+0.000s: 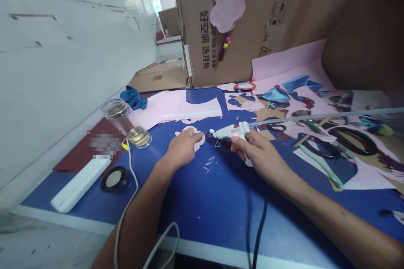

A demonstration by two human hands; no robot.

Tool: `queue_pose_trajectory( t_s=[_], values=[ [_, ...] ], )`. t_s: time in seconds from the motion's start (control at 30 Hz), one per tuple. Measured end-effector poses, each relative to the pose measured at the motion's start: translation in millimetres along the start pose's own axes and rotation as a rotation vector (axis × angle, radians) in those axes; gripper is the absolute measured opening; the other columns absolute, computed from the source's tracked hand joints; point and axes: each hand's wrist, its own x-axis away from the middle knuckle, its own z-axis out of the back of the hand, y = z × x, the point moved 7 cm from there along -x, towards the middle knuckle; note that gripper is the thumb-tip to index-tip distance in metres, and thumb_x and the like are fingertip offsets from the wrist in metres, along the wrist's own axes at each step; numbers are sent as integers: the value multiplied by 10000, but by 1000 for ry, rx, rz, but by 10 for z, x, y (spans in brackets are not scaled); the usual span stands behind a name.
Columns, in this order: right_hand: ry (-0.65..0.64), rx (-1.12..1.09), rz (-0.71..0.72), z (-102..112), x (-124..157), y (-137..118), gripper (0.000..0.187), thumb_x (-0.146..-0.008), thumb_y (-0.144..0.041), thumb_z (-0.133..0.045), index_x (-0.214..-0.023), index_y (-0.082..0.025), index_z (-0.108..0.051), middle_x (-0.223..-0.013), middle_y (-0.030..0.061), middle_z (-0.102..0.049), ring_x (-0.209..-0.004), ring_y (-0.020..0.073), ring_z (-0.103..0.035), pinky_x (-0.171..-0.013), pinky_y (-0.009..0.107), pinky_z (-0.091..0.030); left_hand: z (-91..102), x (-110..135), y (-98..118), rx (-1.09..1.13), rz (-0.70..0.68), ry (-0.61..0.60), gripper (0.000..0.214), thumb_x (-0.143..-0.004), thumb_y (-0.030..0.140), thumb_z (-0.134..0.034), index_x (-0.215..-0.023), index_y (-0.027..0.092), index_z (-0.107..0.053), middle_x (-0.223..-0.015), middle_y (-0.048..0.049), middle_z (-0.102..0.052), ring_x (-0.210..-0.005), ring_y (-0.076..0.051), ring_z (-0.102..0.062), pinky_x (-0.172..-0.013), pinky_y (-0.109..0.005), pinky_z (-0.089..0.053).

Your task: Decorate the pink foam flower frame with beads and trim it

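My right hand [255,147] is wrapped round a white hot glue gun [232,131], which has a small red light glowing on its body. A long translucent glue stick [315,116] trails from the gun's back to the right. The nozzle points left, at a small white piece [211,131] by my left fingertips. My left hand [183,148] is closed over a pink scalloped paper cutout [199,144], holding it down on the blue table [202,210]. My hand covers much of the cutout. Small white scraps [208,162] lie just in front.
A glass cup [126,122], a white power strip [80,187] and a black tape roll [114,178] stand left. Pink paper sheets [167,103] lie behind. Scissors [352,141] and scraps crowd the right. A cardboard box [192,4] carries a pink flower-like cutout [227,10]. Cables hang near my arms.
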Motion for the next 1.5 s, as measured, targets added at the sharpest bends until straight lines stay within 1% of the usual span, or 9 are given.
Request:
queue_pose_trajectory(
  t_s=[0.33,0.47,0.67,0.83,0.93,1.07,1.3,1.43,1.5],
  values=[
    [-1,15,-11,9,-5,14,394,-969,-577,-601,-772,-236,-620,-613,-11,-561,-593,184,-511,-593,328,-373,40,1,-48,67,27,16,533,-899,76,-531,-1361,307,-665,-1223,-83,-640,-1067,-267,-641,-844,-353,-478],
    [9,33,-14,18,-11,-4,384,-957,-563,-603,-758,-235,-621,-608,-6,-562,-587,184,-509,-590,332,-380,84,66,-27,110,-39,26,518,-921,68,-469,-1312,301,-715,-1174,-74,-633,-1043,-239,-621,-871,-342,-471],
    [10,39,-15,24,-9,-10,382,-946,-569,-607,-768,-231,-624,-604,-10,-563,-584,179,-515,-574,318,-377,112,164,7,107,-121,30,604,-938,57,-419,-1414,300,-701,-1110,-74,-609,-983,-224,-583,-888,-345,-462],
    [8,47,-5,29,-13,12,405,-940,-590,-609,-765,-225,-627,-598,-15,-561,-579,173,-512,-579,314,-368,157,226,19,128,-151,19,597,-909,25,-424,-1317,285,-774,-1106,-85,-644,-1004,-232,-598,-913,-360,-473],
    [9,56,-4,29,-17,15,407,-941,-589,-602,-762,-224,-628,-599,-14,-564,-584,171,-509,-588,315,-369,202,244,-19,215,-119,51,600,-928,46,-437,-1387,292,-736,-1184,-82,-679,-1085,-239,-629,-973,-368,-492],
    [6,68,-28,28,-11,22,419,-944,-596,-599,-761,-221,-634,-611,-9,-579,-583,167,-507,-583,312,-368,213,242,-87,285,-55,80,439,-972,211,-572,-1377,276,-730,-1328,-80,-690,-1234,-273,-633,-1057,-397,-497],
    [20,45,-24,46,-19,23,397,-945,-562,-614,-752,-217,-641,-591,-12,-570,-567,158,-505,-564,300,-360,226,238,-70,289,-47,120,304,-941,260,-671,-1230,276,-762,-1247,-62,-717,-1160,-262,-667,-1025,-391,-514],
    [-20,-38,-49,58,-43,57,378,-948,-524,-639,-757,-201,-685,-562,-12,-563,-537,145,-482,-543,296,-344,325,247,-210,329,101,280,217,-963,255,-644,-1135,244,-775,-1171,-70,-722,-1106,-253,-675,-969,-377,-516],
    [-76,-132,-131,38,-22,124,369,-944,-517,-678,-784,-188,-716,-585,-2,-591,-542,139,-488,-538,288,-352,344,255,-323,309,208,337,211,-961,246,-641,-1124,219,-773,-1130,-80,-720,-1066,-254,-679,-933,-376,-515]
  ],
)
